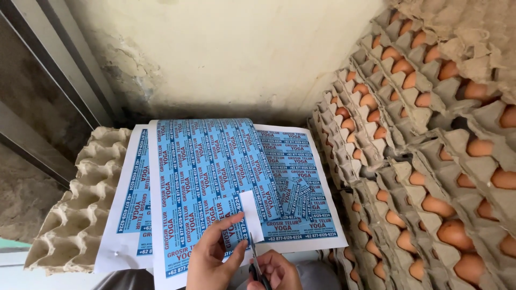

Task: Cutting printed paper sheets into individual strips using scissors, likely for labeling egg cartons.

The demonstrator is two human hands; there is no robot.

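Observation:
My left hand (212, 258) pinches the near edge of a sheet of blue printed labels (204, 172), thumb on top. My right hand (277, 270) is closed on a pair of scissors (255, 259) whose blades point up into that sheet's bottom edge, beside a white flap (251, 215) of curled-over paper. More label sheets lie underneath: one to the right (301, 182) with several cut labels loose on it, and one to the left (134, 198).
The sheets rest on a stack of empty grey egg trays (80, 209). Tall stacks of cardboard trays filled with brown eggs (424, 134) lean along the right. A stained pale wall (226, 53) stands behind, a metal frame (59, 70) at left.

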